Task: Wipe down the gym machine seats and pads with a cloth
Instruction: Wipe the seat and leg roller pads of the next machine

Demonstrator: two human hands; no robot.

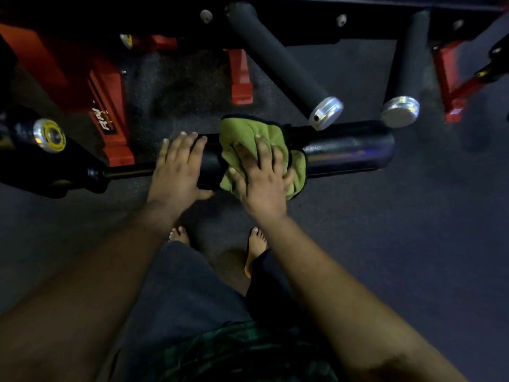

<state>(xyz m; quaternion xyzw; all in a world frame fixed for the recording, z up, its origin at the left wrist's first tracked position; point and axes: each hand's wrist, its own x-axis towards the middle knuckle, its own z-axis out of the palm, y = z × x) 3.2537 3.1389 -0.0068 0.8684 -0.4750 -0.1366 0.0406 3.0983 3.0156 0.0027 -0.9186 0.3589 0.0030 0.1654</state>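
The right hand (264, 180) presses a green cloth (248, 136) on the black roller pad (349, 150); the left hand (176, 169) rests flat beside it.

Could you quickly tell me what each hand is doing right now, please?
Left hand: open, fingers resting straight across the black roller pad.
Right hand: open, spread fingers pressing the green cloth onto the same pad.

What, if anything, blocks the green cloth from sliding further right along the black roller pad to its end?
Nothing visible on the pad itself. The right hand presses the green cloth on the black roller pad, whose right stretch is bare. Two capped black pegs end close above it; contact cannot be told.
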